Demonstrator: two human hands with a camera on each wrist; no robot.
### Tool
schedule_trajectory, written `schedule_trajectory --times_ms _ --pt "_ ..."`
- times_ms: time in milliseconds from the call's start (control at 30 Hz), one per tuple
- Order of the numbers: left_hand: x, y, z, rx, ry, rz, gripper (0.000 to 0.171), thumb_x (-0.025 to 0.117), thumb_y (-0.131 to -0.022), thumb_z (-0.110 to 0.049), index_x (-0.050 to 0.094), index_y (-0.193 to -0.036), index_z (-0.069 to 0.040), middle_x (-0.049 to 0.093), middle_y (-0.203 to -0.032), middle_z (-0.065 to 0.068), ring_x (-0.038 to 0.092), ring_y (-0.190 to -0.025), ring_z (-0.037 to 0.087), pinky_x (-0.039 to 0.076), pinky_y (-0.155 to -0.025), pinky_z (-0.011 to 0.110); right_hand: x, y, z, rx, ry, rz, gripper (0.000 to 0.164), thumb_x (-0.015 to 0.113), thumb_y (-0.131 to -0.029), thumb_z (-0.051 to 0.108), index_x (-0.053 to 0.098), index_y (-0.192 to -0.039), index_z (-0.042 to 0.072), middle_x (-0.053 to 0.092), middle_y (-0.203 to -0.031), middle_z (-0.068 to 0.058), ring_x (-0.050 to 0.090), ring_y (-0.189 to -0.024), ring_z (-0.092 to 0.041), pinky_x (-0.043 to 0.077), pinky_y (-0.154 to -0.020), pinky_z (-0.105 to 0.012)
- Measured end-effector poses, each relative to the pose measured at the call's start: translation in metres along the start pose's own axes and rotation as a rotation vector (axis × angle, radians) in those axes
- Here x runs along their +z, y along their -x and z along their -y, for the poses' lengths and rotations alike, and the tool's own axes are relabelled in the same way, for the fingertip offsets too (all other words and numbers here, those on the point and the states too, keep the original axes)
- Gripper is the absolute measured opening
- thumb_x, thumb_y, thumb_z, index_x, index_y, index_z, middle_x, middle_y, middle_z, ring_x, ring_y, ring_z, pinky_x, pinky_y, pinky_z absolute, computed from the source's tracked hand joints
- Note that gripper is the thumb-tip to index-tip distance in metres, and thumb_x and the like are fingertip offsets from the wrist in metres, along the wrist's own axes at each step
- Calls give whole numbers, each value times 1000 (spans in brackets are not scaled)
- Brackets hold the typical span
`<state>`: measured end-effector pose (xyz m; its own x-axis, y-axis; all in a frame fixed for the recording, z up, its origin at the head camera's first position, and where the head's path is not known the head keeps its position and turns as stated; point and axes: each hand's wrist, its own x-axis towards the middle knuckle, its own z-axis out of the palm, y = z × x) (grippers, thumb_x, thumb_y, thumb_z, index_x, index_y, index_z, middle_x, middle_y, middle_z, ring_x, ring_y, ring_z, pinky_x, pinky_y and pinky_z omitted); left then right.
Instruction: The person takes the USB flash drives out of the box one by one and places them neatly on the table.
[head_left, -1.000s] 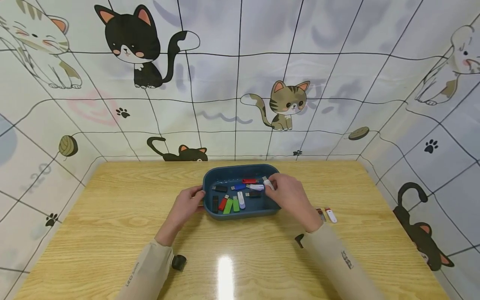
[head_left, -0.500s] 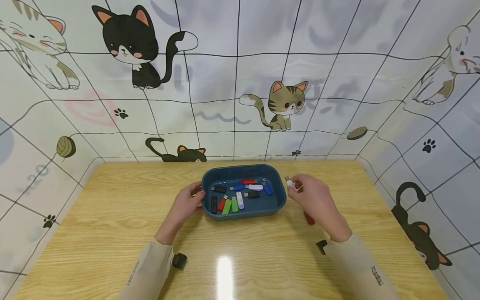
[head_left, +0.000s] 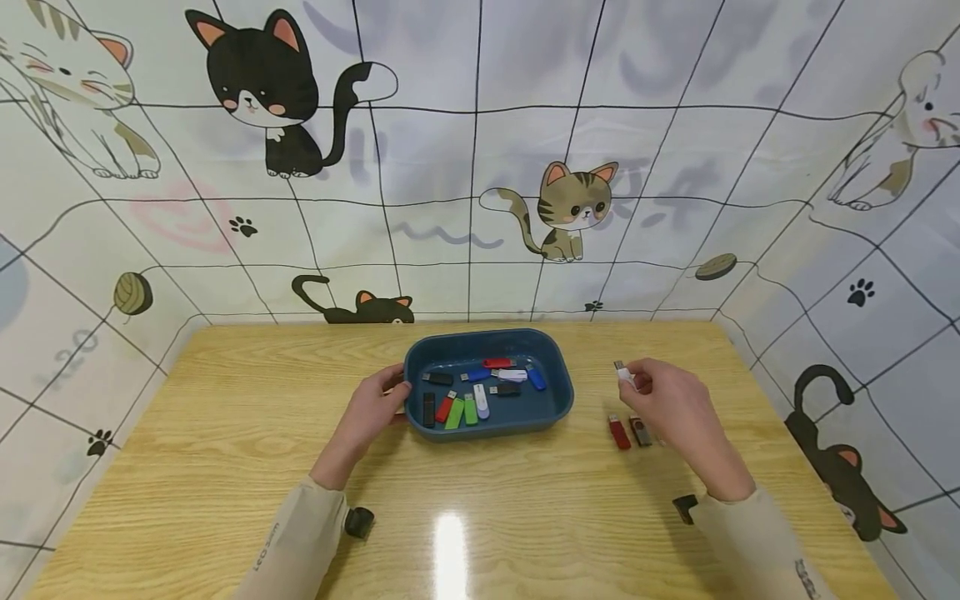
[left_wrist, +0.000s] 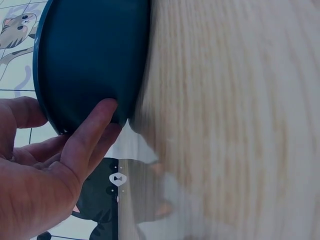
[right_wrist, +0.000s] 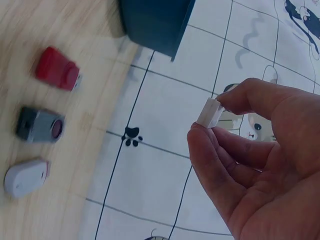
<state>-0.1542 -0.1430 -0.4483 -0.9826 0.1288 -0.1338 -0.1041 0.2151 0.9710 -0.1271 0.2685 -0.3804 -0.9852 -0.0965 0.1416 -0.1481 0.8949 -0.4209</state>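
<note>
Within right hand (head_left: 675, 407), half-hidden drive (right_wrist: 208, 113)

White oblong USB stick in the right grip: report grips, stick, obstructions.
Right grip pinches white oblong USB stick, raised off wood-grain table. Left grip holds left end of dark-blue rounded rectangular tray. Nothing visibly blocks the stick.

On my head cam I've a wide lane over tabletop (head_left: 480, 483) betw. tray (head_left: 487, 429) & R hand (head_left: 667, 400) w/ its pinched USB stick (head_left: 625, 374); room in front of tray too. Blocking me: L hand (head_left: 372, 400) at tray's left end, cat backdrop (head_left: 431, 225) behind, plus red stick (head_left: 619, 434), grey stick (right_wrist: 41, 125) & white stick (right_wrist: 26, 178) near R hand
</note>
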Motion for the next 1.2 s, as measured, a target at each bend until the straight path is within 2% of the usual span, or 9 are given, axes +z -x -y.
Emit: schedule_trajectory --times_ms 300,500,733,1000,1200 --pt "0 -1 2 13 6 3 46 48 -107 -10 46 -151 5 55 -143 27 64 -118 39 63 -85 44 -6 8 -16 29 34 11 38 63 -98 21 69 -124 -6 74 -99 -16 68 -86 -30 55 -70 -49" --pt "0 -1 3 20 -4 2 46 49 -107 -11 47 -151 4 55 -144 27 64 -120 39 63 -85 43 -11 11 -29 47 58 8 38 65 -97 21 69 -121 -8 73 -97 -18 68 -84 -32 54 -67 -49" --pt "-1 -1 4 31 12 13 46 49 -108 -11 47 -151 4 54 -145 27 63 -122 41 62 -87 45 -14 16 -43 74 73 19 39 64 -98 23 69 -120 -9 73 -99 -21 67 -87 -36 54 -69 -52" --pt "-1 -1 4 30 14 12 46 49 -107 -11 47 -151 5 54 -145 28 62 -122 41 62 -87 45 -16 23 -57 95 97 47 40 65 -96 21 67 -118 -12 72 -94 -21 65 -77 -31 51 -59 -42" --pt "-1 -2 4 24 5 5 46 49 -107 -11 47 -151 5 54 -145 27 63 -122 40 62 -87 44 -13 25 -69 109 126 59 39 65 -96 19 67 -118 -13 72 -94 -22 63 -73 -29 50 -58 -40"
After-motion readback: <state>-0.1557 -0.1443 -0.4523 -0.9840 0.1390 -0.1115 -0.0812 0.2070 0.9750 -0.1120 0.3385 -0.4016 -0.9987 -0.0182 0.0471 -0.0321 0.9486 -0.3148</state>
